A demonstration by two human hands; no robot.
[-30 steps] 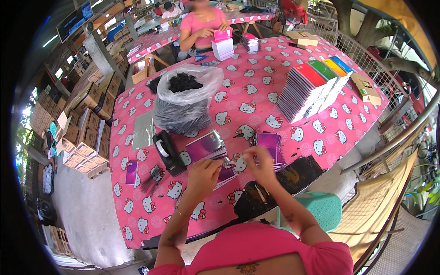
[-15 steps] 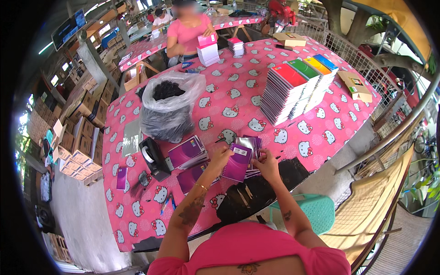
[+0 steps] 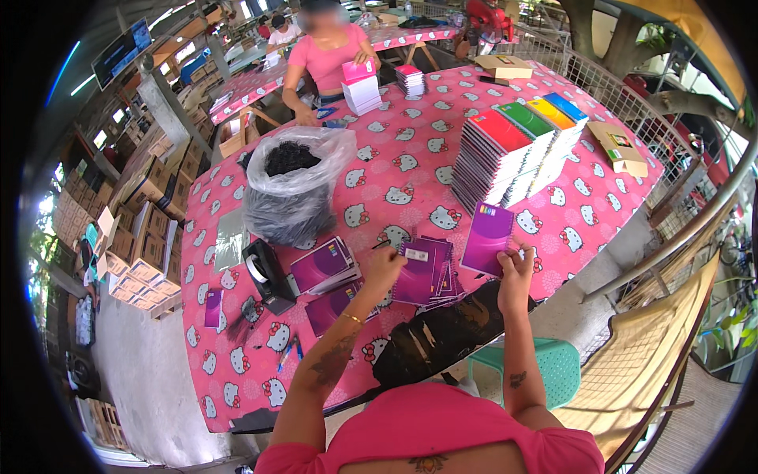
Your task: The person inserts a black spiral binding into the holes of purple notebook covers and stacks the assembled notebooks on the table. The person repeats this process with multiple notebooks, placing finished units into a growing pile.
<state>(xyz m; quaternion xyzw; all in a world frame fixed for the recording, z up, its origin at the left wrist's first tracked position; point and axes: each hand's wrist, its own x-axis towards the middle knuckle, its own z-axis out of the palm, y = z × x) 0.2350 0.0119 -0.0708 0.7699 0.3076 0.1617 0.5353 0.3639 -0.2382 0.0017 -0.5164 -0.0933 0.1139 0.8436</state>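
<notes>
My right hand [image 3: 515,268] grips a purple spiral notebook [image 3: 487,237] by its lower right corner, holding it upright with its cover showing. My left hand [image 3: 384,268] is closed at the upper left edge of another purple notebook [image 3: 416,276], which has a white sticker. Beside and partly under that one lies a loose stack of purple notebooks [image 3: 448,272]. Left of my left forearm are two more purple notebook piles, an upper pile [image 3: 322,265] and a lower pile [image 3: 328,310] partly hidden by the arm.
A black tape dispenser [image 3: 267,272] stands near a plastic bag [image 3: 292,201] of black coils. Tall stacks of coloured notebooks [image 3: 505,150] rise at the right. A co-worker [image 3: 332,59] stands across the pink table [image 3: 395,166]. A green stool [image 3: 557,371] is by the near edge.
My right hand has moved right and up from the stack, now with a purple notebook in it. The stickered notebook in my left hand has shifted slightly. The co-worker's arm has reached toward the bag.
</notes>
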